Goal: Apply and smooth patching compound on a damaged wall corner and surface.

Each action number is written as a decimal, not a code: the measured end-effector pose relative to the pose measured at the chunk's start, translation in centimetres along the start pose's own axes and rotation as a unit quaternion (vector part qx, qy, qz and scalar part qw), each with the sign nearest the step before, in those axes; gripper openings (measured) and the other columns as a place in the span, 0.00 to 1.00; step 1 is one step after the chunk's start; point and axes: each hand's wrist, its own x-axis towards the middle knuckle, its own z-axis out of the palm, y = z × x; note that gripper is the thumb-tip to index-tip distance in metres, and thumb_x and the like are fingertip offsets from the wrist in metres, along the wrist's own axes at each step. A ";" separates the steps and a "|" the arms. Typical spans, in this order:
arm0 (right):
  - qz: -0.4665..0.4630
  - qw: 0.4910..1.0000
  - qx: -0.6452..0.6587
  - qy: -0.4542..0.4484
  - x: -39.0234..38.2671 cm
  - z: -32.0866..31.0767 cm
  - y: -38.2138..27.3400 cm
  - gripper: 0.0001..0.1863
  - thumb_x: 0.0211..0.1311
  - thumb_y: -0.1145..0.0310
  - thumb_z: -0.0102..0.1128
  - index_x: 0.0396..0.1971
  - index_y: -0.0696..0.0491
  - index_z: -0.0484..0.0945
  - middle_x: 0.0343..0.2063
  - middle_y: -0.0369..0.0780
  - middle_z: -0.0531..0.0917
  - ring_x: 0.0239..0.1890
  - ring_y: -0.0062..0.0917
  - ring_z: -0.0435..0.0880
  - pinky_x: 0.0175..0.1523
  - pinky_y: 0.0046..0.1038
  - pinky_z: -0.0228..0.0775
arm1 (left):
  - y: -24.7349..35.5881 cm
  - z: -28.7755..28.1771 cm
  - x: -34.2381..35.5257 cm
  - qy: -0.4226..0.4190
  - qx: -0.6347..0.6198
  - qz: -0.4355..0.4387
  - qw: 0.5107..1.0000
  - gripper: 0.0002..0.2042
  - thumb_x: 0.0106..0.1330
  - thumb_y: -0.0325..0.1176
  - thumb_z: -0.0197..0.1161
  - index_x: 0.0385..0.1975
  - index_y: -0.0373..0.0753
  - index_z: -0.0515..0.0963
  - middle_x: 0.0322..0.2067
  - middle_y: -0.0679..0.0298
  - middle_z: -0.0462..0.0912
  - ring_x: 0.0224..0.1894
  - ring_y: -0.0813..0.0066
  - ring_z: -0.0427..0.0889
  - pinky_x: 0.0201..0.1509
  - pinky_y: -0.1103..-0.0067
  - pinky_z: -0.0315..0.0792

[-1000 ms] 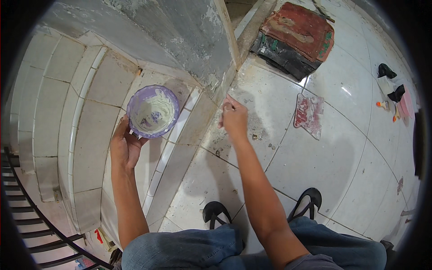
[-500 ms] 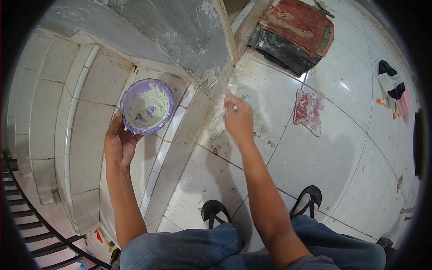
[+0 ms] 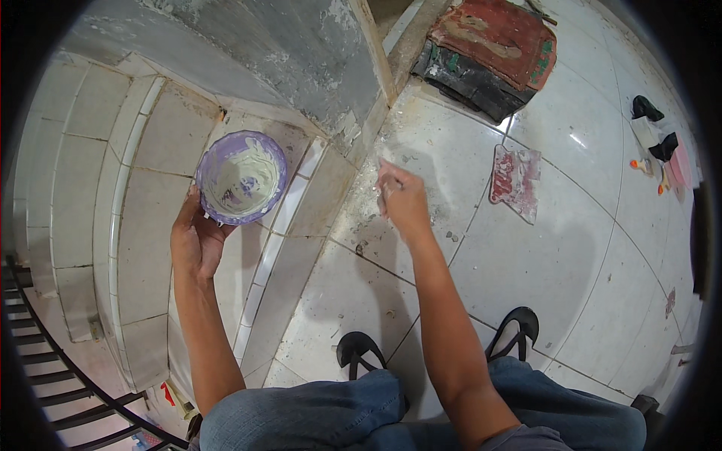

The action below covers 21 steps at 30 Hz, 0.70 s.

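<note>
My left hand (image 3: 197, 237) grips the lower rim of a purple plastic bowl (image 3: 282, 180), held over the tiled step. Pale, creamy paste coats the inside of the bowl, and purple shows through at its bottom. To the right, my right hand (image 3: 404, 199) hovers near the corner of the grey wall, above the dusty floor. Its fingers are curled together, and whatever may be in them is too small or hidden to name. A red, paste-smeared flat scraper (image 3: 514, 184) lies on the floor tiles to the right of that hand.
A worn red-and-black bag (image 3: 489, 56) lies at the far side by the wall (image 3: 278, 60). Tiled steps (image 3: 150, 218) descend on the left toward a black railing (image 3: 68, 376). Black and pink items (image 3: 665, 150) sit at the far right. Crumbs dot the floor.
My right hand has moved slightly down and turned, its fingers now pointing more to the left. The bowl in my left hand has shifted a little left.
</note>
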 end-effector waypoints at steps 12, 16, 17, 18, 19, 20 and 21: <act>0.066 0.996 0.051 -0.026 2.6 -1.2 -1.2 0.17 0.66 0.69 0.52 0.52 0.58 0.77 0.21 0.36 0.76 0.13 0.17 0.70 0.18 0.23 0.61 | -0.3 -0.7 -0.1 0.008 -0.014 -0.002 1.000 0.14 0.70 0.36 0.52 0.50 0.35 0.70 0.49 0.57 0.74 0.50 0.64 0.78 0.53 0.60 0.77; 0.063 0.996 0.053 -0.032 2.5 -1.2 -1.3 0.17 0.66 0.69 0.52 0.52 0.59 0.77 0.20 0.35 0.75 0.13 0.17 0.68 0.18 0.23 0.60 | -0.3 -1.0 0.2 0.007 -0.022 -0.006 1.000 0.14 0.70 0.36 0.53 0.49 0.34 0.70 0.49 0.58 0.74 0.50 0.64 0.78 0.53 0.59 0.77; 0.060 0.996 0.054 -0.036 2.5 -1.2 -1.3 0.17 0.66 0.69 0.51 0.52 0.59 0.77 0.20 0.35 0.75 0.13 0.17 0.68 0.18 0.23 0.60 | -0.3 -0.9 0.2 0.008 -0.023 -0.006 1.000 0.14 0.70 0.36 0.53 0.49 0.34 0.70 0.49 0.58 0.74 0.50 0.64 0.78 0.53 0.59 0.77; 0.060 0.996 0.054 -0.037 2.4 -1.2 -1.3 0.17 0.66 0.69 0.51 0.52 0.59 0.77 0.20 0.35 0.75 0.13 0.17 0.68 0.18 0.23 0.60 | -0.3 -0.7 0.1 0.012 -0.020 -0.005 1.000 0.15 0.70 0.36 0.53 0.49 0.34 0.70 0.49 0.58 0.73 0.50 0.64 0.78 0.53 0.58 0.77; 0.060 0.996 0.047 -0.041 2.3 -1.1 -1.3 0.17 0.66 0.69 0.51 0.51 0.59 0.78 0.20 0.35 0.76 0.13 0.17 0.68 0.19 0.23 0.61 | -0.4 -0.6 0.0 0.017 -0.018 -0.005 1.000 0.15 0.70 0.37 0.53 0.50 0.34 0.70 0.49 0.58 0.73 0.50 0.63 0.78 0.53 0.58 0.76; 0.060 0.996 0.039 -0.045 2.2 -1.1 -1.5 0.17 0.66 0.70 0.51 0.51 0.58 0.78 0.20 0.35 0.76 0.13 0.17 0.69 0.20 0.22 0.62 | -0.4 -0.6 0.0 0.018 -0.018 -0.004 1.000 0.15 0.70 0.37 0.53 0.50 0.34 0.70 0.49 0.58 0.73 0.50 0.63 0.78 0.53 0.58 0.76; 0.060 0.996 0.039 -0.046 1.9 -0.9 -1.6 0.17 0.66 0.70 0.51 0.51 0.58 0.78 0.20 0.35 0.76 0.13 0.17 0.69 0.20 0.22 0.62 | -0.4 -0.6 0.0 0.016 -0.015 -0.007 1.000 0.15 0.69 0.37 0.53 0.50 0.34 0.70 0.49 0.58 0.73 0.50 0.63 0.77 0.52 0.58 0.76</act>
